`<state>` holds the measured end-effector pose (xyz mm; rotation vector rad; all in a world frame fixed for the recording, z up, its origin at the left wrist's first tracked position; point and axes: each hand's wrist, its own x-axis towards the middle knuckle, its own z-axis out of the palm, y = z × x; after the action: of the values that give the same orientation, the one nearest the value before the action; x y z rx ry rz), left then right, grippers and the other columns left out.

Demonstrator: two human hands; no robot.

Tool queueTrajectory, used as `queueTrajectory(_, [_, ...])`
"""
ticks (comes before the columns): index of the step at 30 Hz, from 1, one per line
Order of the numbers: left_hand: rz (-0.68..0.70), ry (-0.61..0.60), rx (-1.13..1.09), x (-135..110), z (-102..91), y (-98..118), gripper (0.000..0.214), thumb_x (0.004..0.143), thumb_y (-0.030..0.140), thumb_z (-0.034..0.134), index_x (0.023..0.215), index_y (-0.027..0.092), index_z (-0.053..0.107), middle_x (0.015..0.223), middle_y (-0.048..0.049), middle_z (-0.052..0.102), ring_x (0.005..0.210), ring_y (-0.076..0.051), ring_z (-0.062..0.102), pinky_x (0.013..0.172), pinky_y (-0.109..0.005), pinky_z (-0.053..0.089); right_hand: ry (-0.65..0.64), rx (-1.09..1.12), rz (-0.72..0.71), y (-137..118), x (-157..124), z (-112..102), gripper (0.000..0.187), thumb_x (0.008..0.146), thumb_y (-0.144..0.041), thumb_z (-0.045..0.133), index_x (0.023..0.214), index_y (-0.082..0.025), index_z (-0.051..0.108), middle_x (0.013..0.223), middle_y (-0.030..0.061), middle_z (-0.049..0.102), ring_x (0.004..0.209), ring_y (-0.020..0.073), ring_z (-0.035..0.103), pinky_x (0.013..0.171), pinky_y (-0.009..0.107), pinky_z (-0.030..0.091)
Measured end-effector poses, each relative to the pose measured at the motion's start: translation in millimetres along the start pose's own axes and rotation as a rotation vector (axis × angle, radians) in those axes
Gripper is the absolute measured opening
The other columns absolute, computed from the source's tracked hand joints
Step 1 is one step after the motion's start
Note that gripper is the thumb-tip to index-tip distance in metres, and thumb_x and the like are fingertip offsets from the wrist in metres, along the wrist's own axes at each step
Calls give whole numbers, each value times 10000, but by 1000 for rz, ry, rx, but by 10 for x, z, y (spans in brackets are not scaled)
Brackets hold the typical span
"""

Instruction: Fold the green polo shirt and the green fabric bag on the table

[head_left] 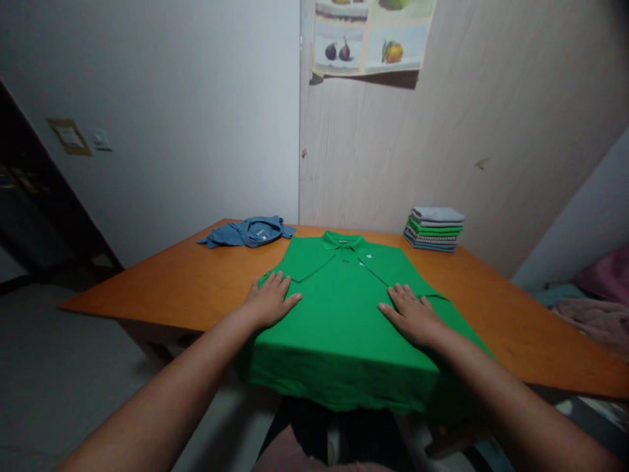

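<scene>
A green polo shirt (339,308) lies spread out, collar at the far side, its lower hem hanging over the table's near edge. Both sleeves are laid inward across the front. My left hand (269,301) rests flat on the shirt's left side, fingers stretched out and apart. On the right side, my right hand (410,314) lies the same way, palm down near the sleeve. Neither hand grips the cloth.
The shirt lies on an orange-brown wooden table (162,288). A crumpled blue garment (246,232) sits at the back left. At the back right stands a stack of folded clothes (434,229). A wall with a fruit poster (371,39) rises behind.
</scene>
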<state>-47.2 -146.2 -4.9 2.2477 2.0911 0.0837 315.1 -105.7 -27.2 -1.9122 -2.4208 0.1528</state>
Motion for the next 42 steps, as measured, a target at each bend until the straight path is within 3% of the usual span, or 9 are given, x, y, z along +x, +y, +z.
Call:
queueTrajectory(6, [190,30,-69,-253,68,627,830,964,726,201,1585,185,303,1672,-132,199,1551,-317,139,1214,-591,117,29,80,-231,-573,-187,14,851,963,-729,203,1602,-171,269,1674,91,167,1552,285,93,1229,561,114])
queueTrajectory(9, [188,65,-90,-356,169,766,822,967,724,197,1576,190,334,1660,-125,248,1547,-306,163,1220,-561,141,25,65,-262,-632,-262,73,834,965,-728,222,1588,-181,312,1655,91,243,1542,284,158,1231,555,128])
queueTrajectory(15, [58,157,-51,-556,236,527,838,956,736,238,1547,164,401,1642,-139,288,1534,-314,214,1222,-527,182,101,9,-156,-83,-387,183,797,960,-725,244,1576,-231,347,1640,59,294,1528,286,212,1224,552,194])
queueTrajectory(23, [-53,295,91,-836,338,71,814,978,678,289,1494,76,472,1591,-178,382,1492,-315,327,1220,-475,247,187,-30,18,567,-653,245,793,964,-691,279,1567,-183,365,1621,84,337,1515,300,252,1213,561,235])
queueTrajectory(28, [-64,321,120,-823,349,156,787,981,649,328,1461,51,506,1548,-209,441,1462,-347,377,1207,-518,264,179,11,117,291,-711,143,796,972,-670,302,1544,-126,401,1613,142,335,1511,327,256,1204,585,226])
queueTrajectory(33, [156,321,65,-725,338,629,703,988,623,350,1486,149,496,1574,-145,422,1473,-320,366,1202,-539,266,158,112,-203,-514,-770,73,720,993,-656,312,1550,-208,402,1622,93,325,1522,278,240,1232,550,157])
queueTrajectory(35, [202,313,62,-704,350,738,688,985,624,346,1487,179,500,1580,-127,416,1468,-309,379,1193,-528,289,149,123,-231,-697,-783,61,706,1000,-646,303,1555,-218,392,1620,90,331,1520,273,246,1234,549,135])
queueTrajectory(38, [182,330,87,-710,382,689,708,972,638,341,1474,172,518,1571,-127,432,1457,-305,398,1190,-513,299,153,124,-196,-673,-810,60,729,993,-668,287,1563,-223,375,1619,85,334,1519,268,251,1236,533,134])
queueTrajectory(42, [121,390,108,-776,462,331,769,922,657,370,1446,121,541,1542,-150,473,1447,-319,410,1186,-508,307,182,87,-65,-307,-899,78,765,980,-695,278,1564,-211,372,1617,92,337,1517,268,258,1235,527,145])
